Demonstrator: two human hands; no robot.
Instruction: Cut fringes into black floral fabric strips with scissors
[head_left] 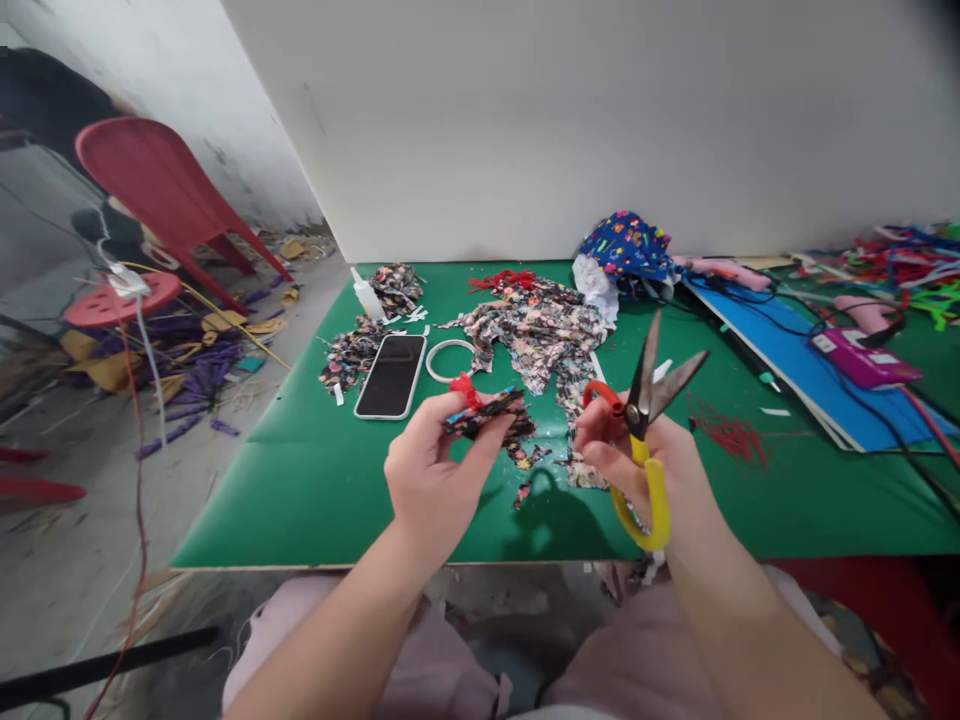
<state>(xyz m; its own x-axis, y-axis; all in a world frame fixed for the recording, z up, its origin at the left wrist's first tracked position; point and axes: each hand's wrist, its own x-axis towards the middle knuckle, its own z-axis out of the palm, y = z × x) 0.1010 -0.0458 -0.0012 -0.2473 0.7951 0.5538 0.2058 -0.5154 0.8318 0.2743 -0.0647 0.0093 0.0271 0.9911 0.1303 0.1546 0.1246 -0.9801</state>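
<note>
My left hand (442,470) pinches a small bundle of dark floral fabric (491,415) with a red tie at its upper left end. In my right hand (667,470) is a pair of scissors (645,440) with one yellow and one red handle; the blades point up and are spread apart. Between and behind my hands, crumpled floral fabric (536,335) lies on the green table (322,500). Small floral scraps (523,493) rest below the bundle. A white ring (450,360) lies behind my left hand, touching the floral fabric.
A phone (391,376), a white bottle (367,297) and more scraps lie at the left. Blue patterned fabric (626,250) stands at the back. To the right are a blue board (780,350), a purple box (866,360), cables and red threads (727,435).
</note>
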